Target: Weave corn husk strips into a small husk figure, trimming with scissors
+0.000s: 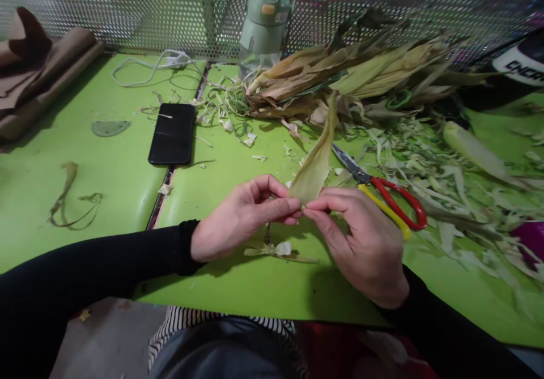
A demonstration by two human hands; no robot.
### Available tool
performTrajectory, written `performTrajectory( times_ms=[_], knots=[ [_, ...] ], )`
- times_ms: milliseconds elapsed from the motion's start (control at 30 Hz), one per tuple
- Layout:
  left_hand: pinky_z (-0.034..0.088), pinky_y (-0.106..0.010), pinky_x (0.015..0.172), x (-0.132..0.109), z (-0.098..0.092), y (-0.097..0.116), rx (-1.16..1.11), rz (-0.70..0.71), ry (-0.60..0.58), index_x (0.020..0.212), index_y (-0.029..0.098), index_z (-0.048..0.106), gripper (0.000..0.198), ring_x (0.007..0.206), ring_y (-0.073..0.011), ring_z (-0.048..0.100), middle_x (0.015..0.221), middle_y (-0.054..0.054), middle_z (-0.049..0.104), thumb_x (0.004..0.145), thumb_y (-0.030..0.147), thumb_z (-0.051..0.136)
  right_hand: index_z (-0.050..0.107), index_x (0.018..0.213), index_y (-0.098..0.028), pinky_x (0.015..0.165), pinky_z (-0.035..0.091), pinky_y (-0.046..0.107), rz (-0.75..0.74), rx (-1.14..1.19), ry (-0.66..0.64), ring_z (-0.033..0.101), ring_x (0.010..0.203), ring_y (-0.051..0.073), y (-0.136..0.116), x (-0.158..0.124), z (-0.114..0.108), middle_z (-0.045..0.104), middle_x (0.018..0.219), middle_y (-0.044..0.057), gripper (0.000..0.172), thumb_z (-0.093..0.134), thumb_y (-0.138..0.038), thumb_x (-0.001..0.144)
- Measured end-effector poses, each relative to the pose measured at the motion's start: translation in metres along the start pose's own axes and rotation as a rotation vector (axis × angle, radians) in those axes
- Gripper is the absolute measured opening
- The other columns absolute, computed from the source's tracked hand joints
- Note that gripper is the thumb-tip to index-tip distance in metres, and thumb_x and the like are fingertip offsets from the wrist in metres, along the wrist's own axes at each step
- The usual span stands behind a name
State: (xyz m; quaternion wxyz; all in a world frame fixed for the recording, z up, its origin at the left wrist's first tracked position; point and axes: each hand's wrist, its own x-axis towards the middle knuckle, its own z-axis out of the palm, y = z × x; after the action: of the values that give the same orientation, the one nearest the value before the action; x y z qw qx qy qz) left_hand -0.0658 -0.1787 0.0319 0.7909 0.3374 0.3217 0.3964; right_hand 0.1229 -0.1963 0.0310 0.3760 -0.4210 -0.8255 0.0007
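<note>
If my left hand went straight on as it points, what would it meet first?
Likely your bare right hand, pinching the pointed, yellowish husk leaf just ahead, though exact depth is unclear.

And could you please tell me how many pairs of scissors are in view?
1 pair: the scissors lie on the green table, beside the right hand, blades pointing away from the person. Others could be hidden under the husk pile.

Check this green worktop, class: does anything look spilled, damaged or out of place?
Yes: husk shreds lie strewn untidily to the right of the scissors and the right hand, rather than gathered up. The phone also looks oddly placed: it straddles a dark seam, with a pale scrap on it.
</note>
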Motion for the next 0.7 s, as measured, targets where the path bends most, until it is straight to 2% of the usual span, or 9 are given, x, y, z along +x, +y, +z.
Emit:
performTrajectory(
  times_ms=[167,333,467,700],
  knots=[
    [0.051,-0.022,0.074,-0.0030,0.0013,0.0016,0.005,0.010,-0.031,0.086,0.013,0.061,0.024,0.070,-0.0075,0.064,0.076,0.002,0.067,0.077,0.024,0.081,0.063,0.091,-0.025,0.071,0.058,0.032,0.034,0.010,0.009,0.071,0.079,0.020,-0.0033,-0.0006,-0.0007,0.073,0.087,0.004,0.010,0.064,-0.015,0.091],
    [0.045,-0.019,0.060,-0.0040,0.0006,0.0007,0.140,0.013,-0.042,0.086,0.014,0.060,0.025,0.063,-0.0064,0.059,0.075,0.002,0.067,0.074,0.019,0.082,0.063,0.091,-0.024,0.073,0.059,0.031,0.082,0.044,-0.025,0.072,0.081,0.019,-0.0052,0.0013,-0.0018,0.073,0.088,0.003,0.007,0.062,-0.017,0.093],
    [0.047,-0.020,0.063,-0.0022,0.0003,-0.0004,0.192,0.087,-0.003,0.082,0.013,0.062,0.021,0.066,-0.0068,0.060,0.073,0.002,0.065,0.074,0.017,0.081,0.064,0.090,-0.023,0.073,0.059,0.031,0.126,0.086,-0.024,0.071,0.079,0.019,-0.0040,0.0005,-0.0015,0.073,0.086,0.002,0.006,0.063,-0.017,0.092],
    [0.051,-0.020,0.068,-0.0019,-0.0022,-0.0002,0.089,0.025,-0.033,0.081,0.012,0.058,0.025,0.066,-0.0072,0.063,0.072,0.000,0.067,0.078,0.024,0.080,0.061,0.094,-0.025,0.073,0.059,0.030,0.056,0.086,0.014,0.072,0.082,0.018,-0.0033,-0.0024,-0.0002,0.073,0.091,0.002,0.011,0.068,-0.017,0.090]
  ],
)
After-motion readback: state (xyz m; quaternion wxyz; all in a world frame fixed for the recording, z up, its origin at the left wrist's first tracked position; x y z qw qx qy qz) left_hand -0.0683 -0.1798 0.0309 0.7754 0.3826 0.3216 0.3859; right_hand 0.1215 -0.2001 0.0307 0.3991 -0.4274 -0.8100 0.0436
